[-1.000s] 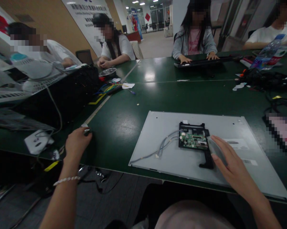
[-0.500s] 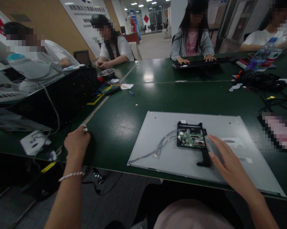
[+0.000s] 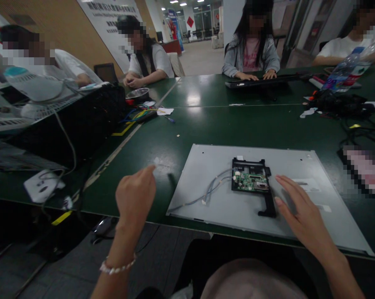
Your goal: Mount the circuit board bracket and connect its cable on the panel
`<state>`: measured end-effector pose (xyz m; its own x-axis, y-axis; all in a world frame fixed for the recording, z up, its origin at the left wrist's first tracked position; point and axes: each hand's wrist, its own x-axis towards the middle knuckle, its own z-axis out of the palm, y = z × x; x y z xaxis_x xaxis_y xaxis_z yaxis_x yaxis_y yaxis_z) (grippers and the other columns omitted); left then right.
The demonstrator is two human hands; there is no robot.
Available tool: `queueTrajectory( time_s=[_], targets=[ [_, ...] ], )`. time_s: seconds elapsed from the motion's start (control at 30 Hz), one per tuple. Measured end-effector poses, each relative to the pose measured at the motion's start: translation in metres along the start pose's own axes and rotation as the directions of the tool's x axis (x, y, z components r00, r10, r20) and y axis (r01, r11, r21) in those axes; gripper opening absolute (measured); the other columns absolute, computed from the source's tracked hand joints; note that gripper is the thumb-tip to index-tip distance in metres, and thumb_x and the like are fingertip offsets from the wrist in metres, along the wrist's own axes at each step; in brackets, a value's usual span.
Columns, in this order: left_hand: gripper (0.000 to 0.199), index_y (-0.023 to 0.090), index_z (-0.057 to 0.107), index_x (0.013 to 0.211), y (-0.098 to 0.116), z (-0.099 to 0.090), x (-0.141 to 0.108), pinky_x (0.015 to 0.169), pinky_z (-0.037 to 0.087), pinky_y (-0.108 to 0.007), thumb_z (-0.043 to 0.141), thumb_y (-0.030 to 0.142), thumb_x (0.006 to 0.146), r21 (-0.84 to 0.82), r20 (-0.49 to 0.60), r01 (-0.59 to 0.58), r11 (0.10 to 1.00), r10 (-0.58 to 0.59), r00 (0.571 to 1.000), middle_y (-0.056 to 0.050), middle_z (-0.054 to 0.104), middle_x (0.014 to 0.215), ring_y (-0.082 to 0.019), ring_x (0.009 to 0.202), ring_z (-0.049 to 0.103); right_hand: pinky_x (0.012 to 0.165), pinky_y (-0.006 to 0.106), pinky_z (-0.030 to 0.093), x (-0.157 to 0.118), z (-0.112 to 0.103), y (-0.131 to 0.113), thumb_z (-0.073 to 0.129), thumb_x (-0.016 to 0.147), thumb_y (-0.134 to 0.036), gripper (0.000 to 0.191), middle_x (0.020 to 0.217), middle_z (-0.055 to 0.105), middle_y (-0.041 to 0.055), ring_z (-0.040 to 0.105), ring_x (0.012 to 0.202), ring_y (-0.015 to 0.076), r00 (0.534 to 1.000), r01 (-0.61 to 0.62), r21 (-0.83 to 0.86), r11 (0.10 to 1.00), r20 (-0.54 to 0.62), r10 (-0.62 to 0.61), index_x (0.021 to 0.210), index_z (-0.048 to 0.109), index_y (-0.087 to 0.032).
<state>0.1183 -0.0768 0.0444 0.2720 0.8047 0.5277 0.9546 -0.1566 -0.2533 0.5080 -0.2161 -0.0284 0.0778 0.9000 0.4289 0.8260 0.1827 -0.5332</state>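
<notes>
A large grey metal display panel (image 3: pixel 206 166) lies flat in front of me. On it sits a black bracket (image 3: pixel 270 205) with a green circuit board (image 3: pixel 249 181), and grey cables (image 3: pixel 210 193) run from the board to the panel's left edge. My left hand (image 3: pixel 136 195) is closed, fingers curled and thumb side up, over the table left of the panel. What it pinches, if anything, is hidden or too small to name. My right hand (image 3: pixel 301 211) is stretched out, fingers apart, over the panel just right of the bracket; whether it touches the panel I cannot tell.
The green table (image 3: pixel 199 124) holds a keyboard (image 3: pixel 258 82) at the back, bottles (image 3: pixel 344 70) and black cables at right. At left stand a black box (image 3: pixel 81 120), a white adapter (image 3: pixel 44 185) and coloured wires (image 3: pixel 140 115). Several people sit around.
My left hand has moved right, from near the tape line toward the panel, still closed. A small white bit showed at its fingertips before. My right hand has barely moved.
</notes>
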Motion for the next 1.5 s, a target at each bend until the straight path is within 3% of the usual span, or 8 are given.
queueTrajectory(
  time_s=[0.23,0.5,0.63,0.77,0.93,1.07,1.27,1.5],
  targets=[
    [0.034,0.011,0.060,0.122,0.104,-0.028,-0.026,0.073,0.043,-0.034,0.046,0.006,0.091,-0.269,-0.009,-0.300,0.915,0.309,0.951,-0.009,0.071,0.086,-0.020,0.077,0.065,0.115,0.049,0.035,-0.007,-0.004,-0.002,0.046,0.098,-0.033,0.050,0.144,0.050,0.0084,0.044,0.135,0.0244,0.998,0.036,-0.027,0.999,-0.042,-0.037,0.146,0.038,-0.026],
    [0.047,0.010,0.044,0.138,0.148,-0.028,-0.040,0.076,0.048,-0.036,0.043,0.005,0.091,-0.350,0.066,-0.251,0.903,0.291,0.954,-0.011,0.069,0.093,-0.023,0.082,0.066,0.114,0.051,0.037,0.006,-0.005,-0.040,0.047,0.096,-0.031,0.053,0.146,0.049,0.0083,0.041,0.138,0.0260,0.989,0.142,0.046,0.989,0.037,-0.144,0.148,0.036,-0.027],
    [0.052,0.016,0.035,0.144,0.153,-0.031,-0.047,0.084,0.051,-0.037,0.044,0.009,0.093,-0.458,0.061,-0.171,0.872,0.223,0.973,-0.016,0.063,0.121,-0.025,0.099,0.066,0.112,0.050,0.041,0.024,0.008,-0.071,0.047,0.093,-0.021,0.052,0.141,0.054,0.0097,0.043,0.136,0.0257,0.952,0.258,0.088,0.962,0.145,-0.268,0.145,0.041,-0.022],
    [0.060,0.019,0.028,0.148,0.145,-0.034,-0.053,0.100,0.049,-0.040,0.051,0.019,0.093,-0.642,0.073,-0.084,0.762,0.169,0.983,-0.016,0.051,0.138,-0.027,0.125,0.054,0.109,0.048,0.044,0.035,0.032,-0.092,0.048,0.088,-0.011,0.049,0.139,0.056,0.0116,0.047,0.132,0.0264,0.918,0.321,0.069,0.945,0.222,-0.328,0.137,0.051,-0.016],
    [0.062,0.022,0.032,0.146,0.123,-0.026,-0.059,0.112,0.039,-0.045,0.054,0.015,0.088,-0.692,0.140,0.005,0.722,0.127,0.982,-0.014,0.045,0.145,-0.025,0.135,0.044,0.101,0.044,0.049,0.044,0.053,-0.108,0.053,0.089,-0.009,0.032,0.130,0.063,0.0105,0.053,0.124,0.0267,0.897,0.363,0.000,0.932,0.273,-0.349,0.119,0.063,-0.017],
    [0.056,0.020,0.040,0.141,0.114,-0.015,-0.063,0.112,0.041,-0.045,0.056,0.015,0.087,-0.708,0.164,0.040,0.705,0.109,0.981,-0.013,0.047,0.143,-0.025,0.133,0.047,0.094,0.041,0.052,0.049,0.061,-0.112,0.055,0.089,-0.008,0.021,0.115,0.070,0.0088,0.060,0.110,0.0249,0.907,0.351,-0.031,0.936,0.260,-0.331,0.101,0.069,-0.018],
    [0.045,0.020,0.048,0.135,0.113,-0.008,-0.065,0.110,0.042,-0.046,0.048,0.012,0.091,-0.694,0.105,-0.008,0.720,0.111,0.988,-0.013,0.051,0.141,-0.024,0.132,0.048,0.098,0.039,0.050,0.043,0.066,-0.104,0.054,0.090,-0.008,0.024,0.110,0.073,0.0080,0.062,0.109,0.0218,0.916,0.351,-0.022,0.936,0.217,-0.339,0.104,0.070,-0.018],
    [0.049,0.018,0.047,0.140,0.117,-0.004,-0.066,0.114,0.036,-0.048,0.039,0.009,0.093,-0.635,0.073,-0.196,0.748,0.311,0.948,-0.011,0.048,0.146,-0.023,0.141,0.038,0.103,0.038,0.049,0.034,0.067,-0.094,0.053,0.090,-0.007,0.027,0.113,0.073,0.0070,0.062,0.113,0.0215,0.908,0.362,-0.001,0.932,0.226,-0.352,0.108,0.071,-0.018]
  ],
)
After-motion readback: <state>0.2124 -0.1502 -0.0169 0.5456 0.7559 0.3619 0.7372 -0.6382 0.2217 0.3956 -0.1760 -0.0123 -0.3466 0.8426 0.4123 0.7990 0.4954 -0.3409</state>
